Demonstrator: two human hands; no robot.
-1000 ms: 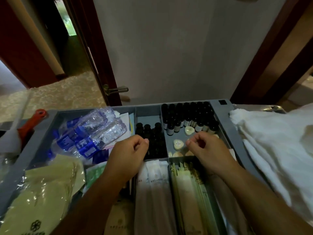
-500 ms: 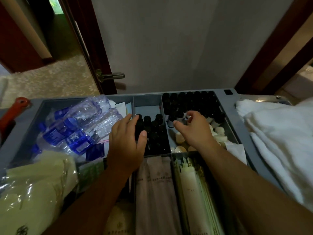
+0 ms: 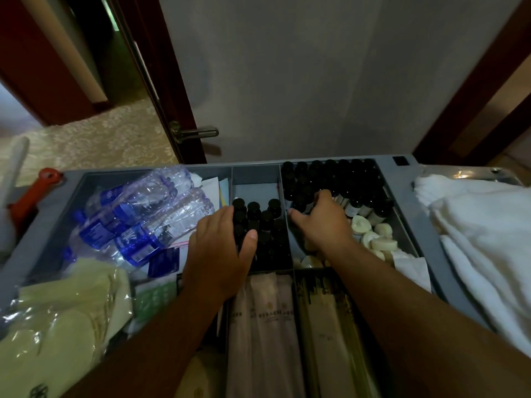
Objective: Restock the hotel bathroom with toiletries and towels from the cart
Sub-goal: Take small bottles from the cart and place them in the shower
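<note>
Left hand stretching forward, fingers loose over the middle dark bottles, right hand leaving the soaps, fingers digging among the rear bottles, grasp unclear.

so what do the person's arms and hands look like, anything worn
Both forearms are bare to the frame's edge, no sleeves in view. The left hand and right hand are ungloved, with no rings, watch or bracelet visible.
</note>
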